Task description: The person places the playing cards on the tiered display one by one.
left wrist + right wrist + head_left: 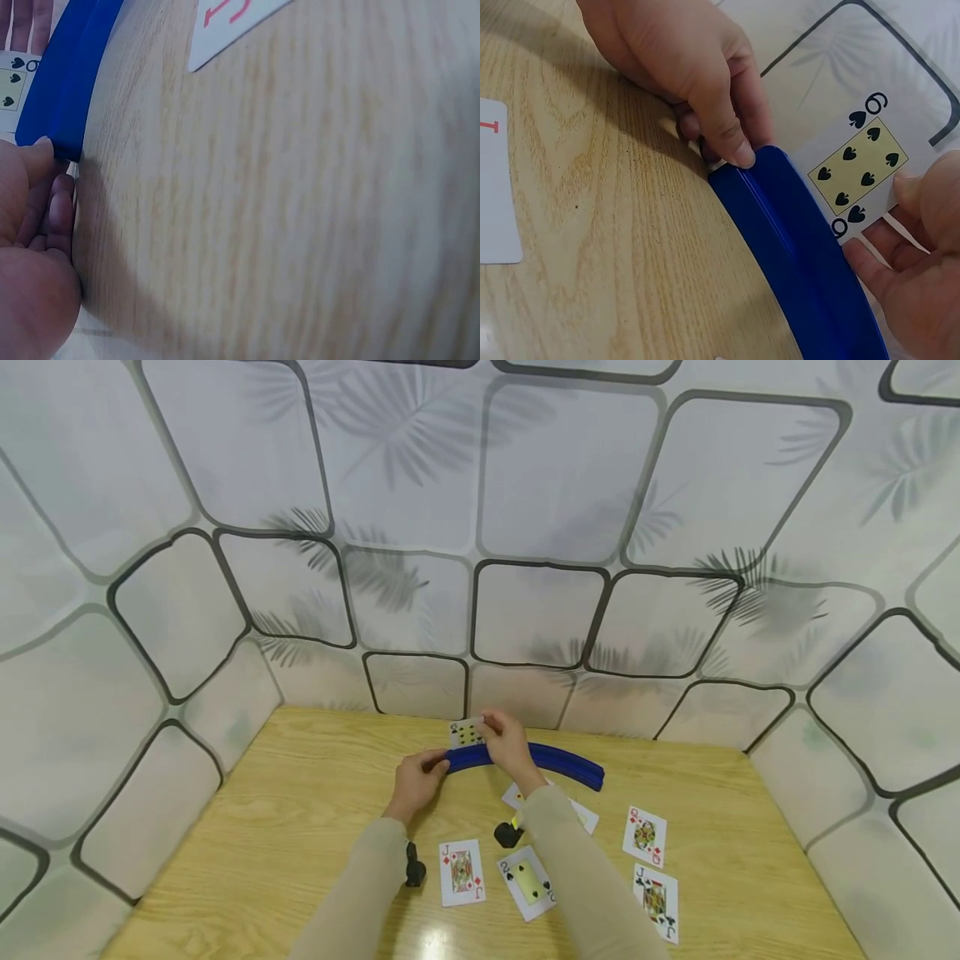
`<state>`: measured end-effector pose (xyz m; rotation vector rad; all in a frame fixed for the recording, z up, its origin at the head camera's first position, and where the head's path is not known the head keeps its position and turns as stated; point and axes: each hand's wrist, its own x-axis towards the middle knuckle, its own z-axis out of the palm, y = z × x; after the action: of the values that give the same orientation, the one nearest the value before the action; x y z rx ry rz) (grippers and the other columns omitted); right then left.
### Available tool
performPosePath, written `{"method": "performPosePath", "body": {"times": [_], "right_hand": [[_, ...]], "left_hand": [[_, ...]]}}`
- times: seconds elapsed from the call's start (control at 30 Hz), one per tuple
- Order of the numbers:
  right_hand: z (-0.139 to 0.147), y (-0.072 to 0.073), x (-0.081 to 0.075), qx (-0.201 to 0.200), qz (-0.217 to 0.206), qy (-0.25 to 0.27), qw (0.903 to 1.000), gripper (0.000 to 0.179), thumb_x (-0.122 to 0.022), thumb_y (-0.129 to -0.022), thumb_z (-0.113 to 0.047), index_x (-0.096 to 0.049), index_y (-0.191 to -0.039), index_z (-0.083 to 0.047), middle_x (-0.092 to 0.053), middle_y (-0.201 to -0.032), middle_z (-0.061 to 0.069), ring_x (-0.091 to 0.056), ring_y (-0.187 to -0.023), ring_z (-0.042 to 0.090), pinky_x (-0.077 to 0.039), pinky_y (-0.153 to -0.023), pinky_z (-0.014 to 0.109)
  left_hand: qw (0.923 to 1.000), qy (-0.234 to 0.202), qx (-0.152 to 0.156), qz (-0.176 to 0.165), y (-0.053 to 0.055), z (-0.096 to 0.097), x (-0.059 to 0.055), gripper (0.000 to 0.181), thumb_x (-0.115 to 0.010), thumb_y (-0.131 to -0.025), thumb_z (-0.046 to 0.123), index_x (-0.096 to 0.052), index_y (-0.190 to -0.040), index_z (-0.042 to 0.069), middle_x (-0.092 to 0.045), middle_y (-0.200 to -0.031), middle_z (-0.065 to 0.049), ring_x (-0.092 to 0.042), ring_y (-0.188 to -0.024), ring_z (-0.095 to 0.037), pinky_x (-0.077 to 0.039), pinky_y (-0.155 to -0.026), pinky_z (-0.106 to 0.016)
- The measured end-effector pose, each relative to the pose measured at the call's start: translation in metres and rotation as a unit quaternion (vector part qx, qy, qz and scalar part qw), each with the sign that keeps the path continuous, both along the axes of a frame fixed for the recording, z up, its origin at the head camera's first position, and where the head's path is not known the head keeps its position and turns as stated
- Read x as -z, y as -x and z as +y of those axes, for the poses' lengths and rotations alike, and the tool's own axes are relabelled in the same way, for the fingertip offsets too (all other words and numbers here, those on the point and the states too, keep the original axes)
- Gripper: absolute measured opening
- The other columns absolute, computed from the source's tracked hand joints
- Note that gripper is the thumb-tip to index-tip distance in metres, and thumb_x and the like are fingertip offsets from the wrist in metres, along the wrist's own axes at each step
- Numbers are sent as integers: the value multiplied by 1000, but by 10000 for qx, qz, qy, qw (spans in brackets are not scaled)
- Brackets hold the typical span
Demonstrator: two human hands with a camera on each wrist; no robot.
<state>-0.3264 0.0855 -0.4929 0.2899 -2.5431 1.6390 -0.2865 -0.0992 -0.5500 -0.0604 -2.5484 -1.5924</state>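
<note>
A curved blue card holder [566, 764] lies across the far part of the table. My left hand [416, 783] pinches its left end between thumb and fingers, the thumb on top in the right wrist view. In my right hand [510, 747] is a six of spades [859, 169], held by its side between thumb and fingers. The card stands face toward me, its lower edge at the holder's back side. The right hand and wrist hide part of the holder's middle in the head view.
Nearer me lie a jack of diamonds [462, 872] and a black two [527, 882]. On the right are a queen of diamonds [644, 836] and a black jack [656, 902]. My right sleeve [573, 852] partly covers more cards. A patterned wall [525, 693] rises behind the table [300, 827].
</note>
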Motion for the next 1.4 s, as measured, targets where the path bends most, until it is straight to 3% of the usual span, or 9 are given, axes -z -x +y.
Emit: {"method": "performPosePath", "body": {"times": [0.27, 0.53, 0.77, 1.03, 1.4], "right_hand": [[2, -2, 2, 81, -274, 92, 9995, 30, -59, -108, -11, -66, -135, 0, -67, -134, 22, -64, -127, 38, -56, -104, 52], [7, -2, 3, 60, -188, 44, 9998, 26, -61, -108, -16, -69, -130, -4, -69, -132, 19, -65, -126, 36, -56, -104, 52], [17, -5, 2, -60, -315, 41, 9995, 40, -61, -108, -21, -60, -144, -4, -65, -142, 18, -60, -136, 37, -52, -112, 54], [31, -9, 1, -202, -183, 181, 9995, 36, -63, -107, -19, -62, -141, -6, -68, -139, 15, -62, -133, 34, -51, -113, 51], [56, -30, -6, -3, -311, -232, 9992, 40, -66, -106, -28, -63, -141, -11, -69, -136, 14, -64, -127, 33, -53, -108, 52]], "left_hand": [[10000, -8, -11, 29, 2, 1, 2, 26, -68, -102, 9, -76, -127, 2, -76, -125, -19, -69, -123, -38, -54, -107, -52], [10000, -48, 2, -26, 1, 4, 0, 27, -67, -103, 8, -75, -127, 1, -75, -126, -20, -68, -123, -38, -55, -107, -52], [10000, -11, 22, -26, 1, 4, 0, 27, -67, -103, 8, -74, -128, 1, -75, -126, -20, -68, -124, -38, -55, -107, -52], [10000, -2, 49, 39, 1, 4, 1, 27, -67, -103, 9, -75, -127, 0, -76, -125, -19, -69, -122, -37, -56, -105, -52], [10000, -55, 14, -7, 0, 1, 3, 28, -67, -103, 10, -74, -129, 1, -74, -129, -20, -67, -127, -39, -54, -109, -52]]}}
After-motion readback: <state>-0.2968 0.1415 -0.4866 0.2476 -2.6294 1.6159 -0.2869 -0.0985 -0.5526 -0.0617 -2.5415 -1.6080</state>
